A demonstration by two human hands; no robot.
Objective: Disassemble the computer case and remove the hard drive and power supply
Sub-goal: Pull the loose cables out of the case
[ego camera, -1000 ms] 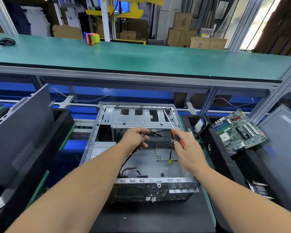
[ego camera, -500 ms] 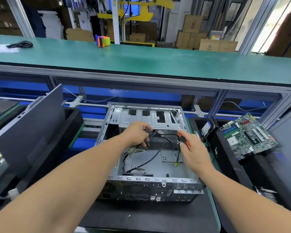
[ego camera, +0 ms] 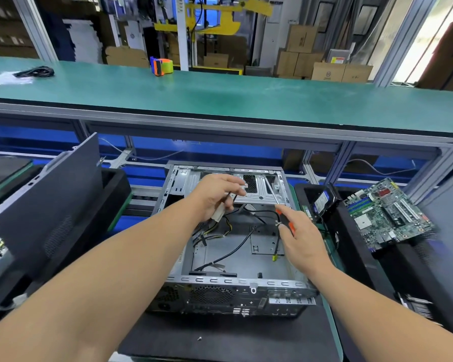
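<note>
An open grey computer case (ego camera: pixel 228 280) lies on its side on a black mat, its interior mostly bare with loose black and yellow cables (ego camera: pixel 220 231). My left hand (ego camera: pixel 217 194) is above the drive cage, gripping a bundle of cables with a white connector (ego camera: pixel 218 214). My right hand (ego camera: pixel 298 239) holds an orange-handled screwdriver (ego camera: pixel 275 199), its shaft pointing up toward the cage, and pinches a black cable. A hard drive (ego camera: pixel 321 202) stands in the black bin to the right of the case.
A green motherboard (ego camera: pixel 385 212) rests on the black bins at right. A dark side panel (ego camera: pixel 50 202) leans in a black bin at left. A green workbench shelf (ego camera: pixel 220 100) spans above, carrying a tape dispenser (ego camera: pixel 161 66). A small screw (ego camera: pixel 199 338) lies on the mat.
My left hand has lifted the cable bundle up and out of the case, bringing the white connector into view. My right hand with the screwdriver has stayed almost in place.
</note>
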